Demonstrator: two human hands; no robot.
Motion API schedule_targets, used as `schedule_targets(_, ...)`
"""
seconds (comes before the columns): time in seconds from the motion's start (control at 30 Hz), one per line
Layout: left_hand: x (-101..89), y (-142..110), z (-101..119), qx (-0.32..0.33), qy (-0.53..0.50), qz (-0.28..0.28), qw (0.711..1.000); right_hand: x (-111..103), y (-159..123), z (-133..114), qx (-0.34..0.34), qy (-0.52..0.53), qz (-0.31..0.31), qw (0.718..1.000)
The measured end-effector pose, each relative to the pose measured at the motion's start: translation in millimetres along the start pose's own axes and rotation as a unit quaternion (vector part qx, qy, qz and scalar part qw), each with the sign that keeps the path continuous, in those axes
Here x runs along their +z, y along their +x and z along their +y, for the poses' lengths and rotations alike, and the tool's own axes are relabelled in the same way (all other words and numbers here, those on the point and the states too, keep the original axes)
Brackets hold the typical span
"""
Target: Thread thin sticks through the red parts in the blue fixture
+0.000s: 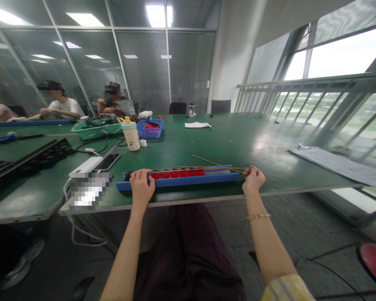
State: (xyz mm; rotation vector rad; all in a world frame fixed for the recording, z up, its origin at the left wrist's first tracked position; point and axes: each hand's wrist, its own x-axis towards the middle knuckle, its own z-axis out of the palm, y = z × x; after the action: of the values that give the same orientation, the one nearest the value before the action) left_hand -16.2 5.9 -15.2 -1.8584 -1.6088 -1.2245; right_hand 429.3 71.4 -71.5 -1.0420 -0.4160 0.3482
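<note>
A long blue trough (pixel 181 182) lies along the near edge of the table, with a row of several red blocks (pixel 174 173) inside it. My left hand (pixel 142 186) is closed over the trough's left part, beside a dark piece (pixel 128 175); what lies under its fingers is hidden. At the trough's right end my right hand (pixel 253 179) pinches the end of a thin golden rod (pixel 219 168), which runs left above the trough. Another thin golden rod (pixel 205 159) lies slantwise behind the trough, its right end near my right hand.
Left of the trough are a phone (pixel 108 162), a white power bank (pixel 86 166) and cables. Behind stand a cup (pixel 130 136), a green basket (pixel 95 132) and a blue basket (pixel 149 132). Papers (pixel 341 164) lie at the right. Other people (pixel 62 104) sit at the far left.
</note>
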Motion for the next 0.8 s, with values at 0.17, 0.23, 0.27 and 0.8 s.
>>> schedule_targets(0.17,-1.2,1,1,-0.006,0.003,-0.007,1.000,0,2,1,0.005,0.022,0.006,1.000)
schedule_targets(0.23,-2.1,2,2,-0.007,0.006,-0.008,1.000,1,1,0,0.005,0.029,0.007,1.000)
schedule_targets(0.27,-2.4,2,2,-0.008,0.006,-0.008,1.000,1,1,-1,0.006,0.031,0.007,0.999)
schedule_targets(0.8,0.0,3,-1,0.000,0.010,-0.003,1.000,2,-5,-12,-0.033,-0.045,0.075,0.996)
